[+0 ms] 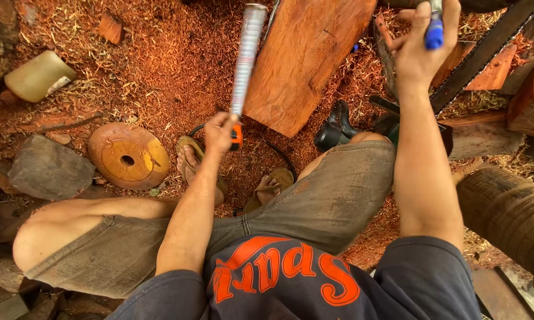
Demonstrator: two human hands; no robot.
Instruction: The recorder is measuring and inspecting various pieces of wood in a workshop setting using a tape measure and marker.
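I sit over a floor of reddish sawdust. My left hand (220, 131) grips the orange handle of a long flat file (246, 56), whose pale blade points up and away toward the top of the view. My right hand (420, 41) is raised at the upper right and holds a blue-handled tool (434, 29) upright; its upper end runs out of view. Just right of that hand a chainsaw bar (486, 50) slants across the top right corner. A reddish wooden plank (305, 56) lies between my two hands.
A round wooden disc (128, 156) with a centre hole lies at left, beside a grey stone (48, 170). A pale plastic jug (38, 75) lies upper left. A log (510, 213) lies at right. The dark chainsaw body (338, 127) rests near my right knee. My sandalled feet (190, 163) rest in the sawdust.
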